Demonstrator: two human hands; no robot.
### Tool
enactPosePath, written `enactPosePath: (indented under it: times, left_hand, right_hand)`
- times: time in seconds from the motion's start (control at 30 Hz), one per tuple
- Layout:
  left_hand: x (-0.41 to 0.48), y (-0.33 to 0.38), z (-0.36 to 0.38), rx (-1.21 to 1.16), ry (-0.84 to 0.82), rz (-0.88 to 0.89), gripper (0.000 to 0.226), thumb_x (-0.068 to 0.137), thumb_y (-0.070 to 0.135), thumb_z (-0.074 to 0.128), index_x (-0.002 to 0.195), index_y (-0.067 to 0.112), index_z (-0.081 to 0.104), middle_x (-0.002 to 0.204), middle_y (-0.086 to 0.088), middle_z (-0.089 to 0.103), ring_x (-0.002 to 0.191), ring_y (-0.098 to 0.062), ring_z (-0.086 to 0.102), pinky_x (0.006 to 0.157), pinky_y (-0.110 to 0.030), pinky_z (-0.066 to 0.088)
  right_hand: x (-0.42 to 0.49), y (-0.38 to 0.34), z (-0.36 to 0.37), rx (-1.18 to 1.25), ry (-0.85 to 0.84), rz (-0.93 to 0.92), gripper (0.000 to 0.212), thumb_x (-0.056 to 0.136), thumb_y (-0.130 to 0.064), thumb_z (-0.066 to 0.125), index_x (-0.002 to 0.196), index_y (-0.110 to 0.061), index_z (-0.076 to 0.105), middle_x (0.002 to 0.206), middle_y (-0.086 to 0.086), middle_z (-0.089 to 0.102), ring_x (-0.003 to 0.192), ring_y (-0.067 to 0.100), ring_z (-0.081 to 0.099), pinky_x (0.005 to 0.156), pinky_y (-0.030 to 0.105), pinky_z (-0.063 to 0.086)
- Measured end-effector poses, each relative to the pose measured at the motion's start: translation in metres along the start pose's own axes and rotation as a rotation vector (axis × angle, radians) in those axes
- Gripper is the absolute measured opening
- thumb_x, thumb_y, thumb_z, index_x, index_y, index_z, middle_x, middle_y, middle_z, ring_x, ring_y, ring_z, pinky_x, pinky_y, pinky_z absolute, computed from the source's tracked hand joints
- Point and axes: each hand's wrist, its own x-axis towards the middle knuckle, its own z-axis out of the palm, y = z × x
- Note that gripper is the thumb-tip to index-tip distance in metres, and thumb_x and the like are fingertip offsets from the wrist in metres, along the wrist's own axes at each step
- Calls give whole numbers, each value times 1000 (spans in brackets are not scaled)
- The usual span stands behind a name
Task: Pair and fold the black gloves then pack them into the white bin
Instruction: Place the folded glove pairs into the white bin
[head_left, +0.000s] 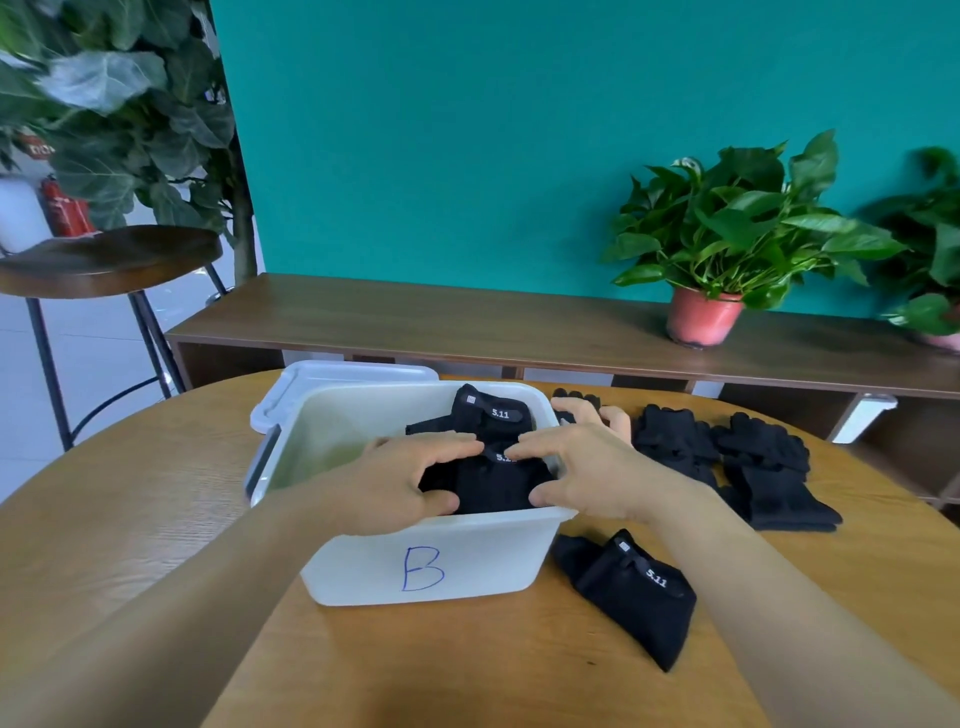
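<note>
white bin (431, 561) mid-surface (156, 519), its left half open, lid (332, 384) behind | held folded pair (488, 486) within the rim by near wall, second pair (491, 415) by far wall | left hand (400, 483), right hand (587, 478): each grip curled, pinching held folded pair's sides | loose gloves (753, 467) right of bin, third folded pair (634, 592) near-right

Head-worn view, looking forward-down, close over table (130, 519)
</note>
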Motion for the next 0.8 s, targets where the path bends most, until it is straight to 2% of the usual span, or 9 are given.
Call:
enactPosePath:
  times: [0.13,0.27,0.43,0.57,0.67,0.73,0.8]
  left_hand:
    - [8,-4,0,93,-35,-2,62,94,23,64,146,44,37,148,34,26,144,6,17,122,-39,14]
    - [11,-6,3,105,-63,-15,62,95,24,64,146,45,36,143,38,23,141,11,16,123,-38,11]
    - [10,-6,3,97,-23,-2,62,92,22,67,144,45,41,152,28,31,144,6,18,122,-40,13]
    - [2,3,-1,-25,58,45,53,94,17,65,138,41,50,142,31,35,142,4,26,121,-40,19]
    - [-8,16,-7,-65,145,78,45,97,14,60,136,35,55,144,25,42,140,6,28,122,-37,17]
    - [-14,30,-8,-32,191,100,42,98,14,58,137,31,56,144,19,47,139,2,33,121,-31,20]
    - [-19,45,-3,-47,219,119,41,98,13,58,137,26,56,141,15,53,135,-3,42,114,-23,29]
  right_hand:
    - [9,6,8,-15,-40,17,49,85,-32,72,129,-45,57,124,-7,64,144,3,-2,113,47,-14]
    - [12,8,13,-8,-30,32,46,85,-31,73,128,-43,60,134,-9,58,145,4,-4,113,49,-17]
    - [9,7,13,-17,-9,39,45,86,-31,72,127,-44,60,138,-9,56,147,9,-1,113,50,-14]
    - [-3,2,14,24,86,24,39,94,-26,62,129,-43,59,137,-16,55,147,10,1,114,45,-7]
    - [-17,-1,15,17,166,16,36,98,-24,54,131,-39,59,147,-13,48,148,11,2,115,42,-3]
    - [-29,-1,13,26,226,10,35,99,-22,53,130,-35,60,147,-11,47,148,11,4,114,38,-1]
    - [-44,1,12,44,298,15,33,99,-21,53,128,-34,62,146,-11,49,147,10,8,113,35,1]
